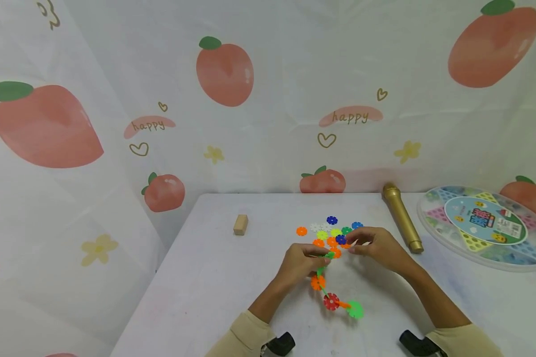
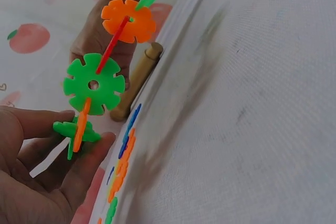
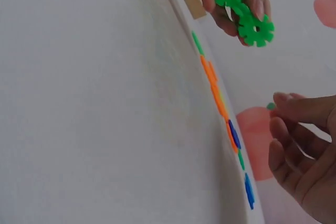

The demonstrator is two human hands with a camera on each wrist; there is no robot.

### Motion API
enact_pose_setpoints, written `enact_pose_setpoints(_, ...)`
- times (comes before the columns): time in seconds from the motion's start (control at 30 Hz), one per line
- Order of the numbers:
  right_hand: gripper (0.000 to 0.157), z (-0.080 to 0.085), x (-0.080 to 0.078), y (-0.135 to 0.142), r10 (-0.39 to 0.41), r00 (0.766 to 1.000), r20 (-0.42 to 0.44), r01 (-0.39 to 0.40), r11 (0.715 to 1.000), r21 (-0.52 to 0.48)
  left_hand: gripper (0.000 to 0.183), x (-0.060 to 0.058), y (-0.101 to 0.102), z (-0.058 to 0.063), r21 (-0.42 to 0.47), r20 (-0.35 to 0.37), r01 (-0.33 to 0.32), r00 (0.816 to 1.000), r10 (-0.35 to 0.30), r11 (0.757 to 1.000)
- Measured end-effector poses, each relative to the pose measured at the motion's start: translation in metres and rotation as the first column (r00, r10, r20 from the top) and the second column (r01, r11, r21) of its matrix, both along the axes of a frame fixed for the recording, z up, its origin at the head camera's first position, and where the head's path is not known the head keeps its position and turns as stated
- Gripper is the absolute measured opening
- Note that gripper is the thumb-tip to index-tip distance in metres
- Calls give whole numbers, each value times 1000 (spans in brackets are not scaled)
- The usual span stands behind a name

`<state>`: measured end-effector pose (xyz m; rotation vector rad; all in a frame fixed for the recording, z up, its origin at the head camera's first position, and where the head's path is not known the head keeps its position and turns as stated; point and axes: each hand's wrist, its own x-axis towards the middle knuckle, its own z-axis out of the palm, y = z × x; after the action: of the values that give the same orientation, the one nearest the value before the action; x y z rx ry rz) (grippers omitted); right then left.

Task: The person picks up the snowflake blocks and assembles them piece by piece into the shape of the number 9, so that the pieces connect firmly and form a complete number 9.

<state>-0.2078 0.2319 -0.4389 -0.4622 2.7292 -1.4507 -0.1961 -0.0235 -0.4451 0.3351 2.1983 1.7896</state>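
Observation:
My left hand (image 1: 297, 263) pinches a green notched plastic disc (image 2: 86, 129) between thumb and fingers, at the upper end of a chain of interlocked discs. From there the chain curves toward me through an orange disc (image 1: 318, 283) and a red disc (image 1: 331, 301) to a light green disc (image 1: 355, 310). My right hand (image 1: 377, 245) hovers at the right side of the loose discs, its fingers loosely bent. In the right wrist view nothing shows between those fingers. A dark blue disc (image 1: 341, 240) lies just left of its fingertips.
Loose discs lie beyond my hands, among them an orange disc (image 1: 301, 231), a white disc (image 1: 314, 227) and a blue disc (image 1: 332, 220). A wooden block (image 1: 240, 224) sits to the left. On the right are a gold rod (image 1: 402, 218) and a round game box (image 1: 485, 220).

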Motion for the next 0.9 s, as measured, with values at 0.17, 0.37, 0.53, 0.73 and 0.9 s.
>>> enact_pose_setpoints(0.17, 31, -1, -4, 10, -72, 996, -51, 74, 996, 44, 18, -1, -2, 1, 27, 15, -6, 1000, 5, 1000)
enact_pose_setpoints(0.37, 39, -6, -11, 23, -110, 992, -69, 114, 991, 63, 19, -3, -4, 3, 33, 22, 8, 1000, -9, 999)
enact_pose_setpoints(0.53, 45, -8, -16, 26, -154, 988, -7, 154, 979, 132, 20, -5, -4, 2, 44, 27, 0, 1000, -1, 999)
enact_pose_setpoints(0.73, 50, -9, -23, 28, -194, 980, 48, 181, 964, 195, 21, -5, -4, 2, 40, 30, -7, 1000, 6, 999)
enact_pose_setpoints(0.9, 51, -11, -28, 29, -201, 977, 70, 181, 958, 222, 21, -4, -4, 3, 33, 30, -12, 999, 11, 999)
